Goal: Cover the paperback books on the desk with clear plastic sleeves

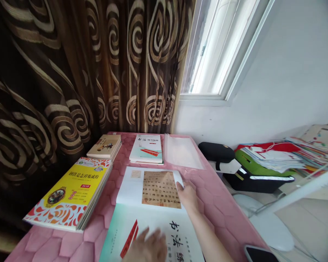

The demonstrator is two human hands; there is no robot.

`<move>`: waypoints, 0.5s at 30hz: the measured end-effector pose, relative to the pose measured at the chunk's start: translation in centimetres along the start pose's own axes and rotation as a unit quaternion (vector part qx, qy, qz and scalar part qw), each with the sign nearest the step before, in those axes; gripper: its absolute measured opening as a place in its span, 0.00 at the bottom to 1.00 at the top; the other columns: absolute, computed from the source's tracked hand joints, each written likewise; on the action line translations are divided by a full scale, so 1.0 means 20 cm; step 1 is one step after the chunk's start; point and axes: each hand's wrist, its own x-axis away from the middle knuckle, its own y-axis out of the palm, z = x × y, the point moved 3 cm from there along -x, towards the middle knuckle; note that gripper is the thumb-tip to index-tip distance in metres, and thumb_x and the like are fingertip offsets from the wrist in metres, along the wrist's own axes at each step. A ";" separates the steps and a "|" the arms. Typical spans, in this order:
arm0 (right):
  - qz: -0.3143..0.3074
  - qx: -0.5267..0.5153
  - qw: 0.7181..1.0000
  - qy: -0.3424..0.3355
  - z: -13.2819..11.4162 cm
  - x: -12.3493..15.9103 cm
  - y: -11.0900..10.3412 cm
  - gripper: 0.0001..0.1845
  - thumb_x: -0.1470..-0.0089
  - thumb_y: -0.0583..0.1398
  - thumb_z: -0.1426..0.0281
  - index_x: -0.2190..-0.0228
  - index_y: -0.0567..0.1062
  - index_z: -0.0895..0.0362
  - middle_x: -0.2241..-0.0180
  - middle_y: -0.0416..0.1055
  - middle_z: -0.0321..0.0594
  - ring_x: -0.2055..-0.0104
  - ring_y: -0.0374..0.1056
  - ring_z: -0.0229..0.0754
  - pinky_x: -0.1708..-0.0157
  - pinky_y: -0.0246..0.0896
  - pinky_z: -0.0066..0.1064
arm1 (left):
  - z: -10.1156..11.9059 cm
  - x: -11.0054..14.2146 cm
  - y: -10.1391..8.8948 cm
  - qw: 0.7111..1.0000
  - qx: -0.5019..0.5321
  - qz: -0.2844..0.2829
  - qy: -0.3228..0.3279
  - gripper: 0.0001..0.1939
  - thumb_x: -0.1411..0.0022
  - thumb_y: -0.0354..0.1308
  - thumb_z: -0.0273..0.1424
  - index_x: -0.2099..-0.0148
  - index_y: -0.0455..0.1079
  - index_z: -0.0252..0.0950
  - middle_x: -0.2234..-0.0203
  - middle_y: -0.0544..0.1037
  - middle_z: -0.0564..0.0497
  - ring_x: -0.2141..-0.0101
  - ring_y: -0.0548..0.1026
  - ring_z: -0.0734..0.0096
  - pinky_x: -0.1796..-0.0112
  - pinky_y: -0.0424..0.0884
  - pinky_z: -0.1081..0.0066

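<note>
A calligraphy workbook (153,213) lies spread on the pink table in front of me. Its near half is white and green with black title characters and a red strip; the far half is white with a brown picture of old handwriting. My right hand (188,194) grips the far half's right edge, thumb and fingers close together. Low in the view, my left hand (147,245) rests over the near half, fingers apart and slightly blurred. Whether it presses on the cover, I cannot tell. Just beyond the workbook are a small stack of similar white-green books (146,147) and clear plastic sheets (182,151).
At left stand a stack of books with a yellow cover (79,183) and a smaller tan stack (104,145). A phone (259,253) lies at the near right edge. Past the table's right side are a black case (216,152) and piled papers (273,158). A patterned curtain (136,65) hangs behind.
</note>
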 end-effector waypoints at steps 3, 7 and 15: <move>-0.021 0.018 1.000 0.005 -0.02 0.00 -0.01 0.21 0.37 0.48 0.61 0.56 0.75 0.59 0.62 0.77 0.52 0.54 0.73 0.52 0.60 0.64 0.36 | -0.20 -0.18 0.00 0.996 -0.029 -0.007 -0.086 0.29 0.33 0.48 0.39 0.32 0.53 0.42 0.38 0.64 0.44 0.39 0.62 0.55 0.41 0.58 0.52; -0.022 0.024 0.999 0.002 -0.02 -0.02 -0.01 0.20 0.37 0.49 0.62 0.55 0.73 0.61 0.61 0.77 0.53 0.55 0.73 0.51 0.61 0.64 0.35 | -0.38 -0.30 0.04 0.980 -0.034 -0.020 -0.193 0.29 0.32 0.45 0.36 0.31 0.49 0.40 0.34 0.53 0.46 0.35 0.53 0.54 0.39 0.51 0.49; 0.005 0.006 1.000 -0.006 -0.02 -0.03 -0.02 0.26 0.38 0.50 0.65 0.42 0.62 0.66 0.57 0.76 0.56 0.50 0.71 0.52 0.56 0.64 0.36 | -0.39 -0.35 0.08 0.958 0.027 -0.087 -0.273 0.30 0.32 0.42 0.38 0.31 0.49 0.37 0.33 0.48 0.44 0.34 0.48 0.53 0.37 0.48 0.49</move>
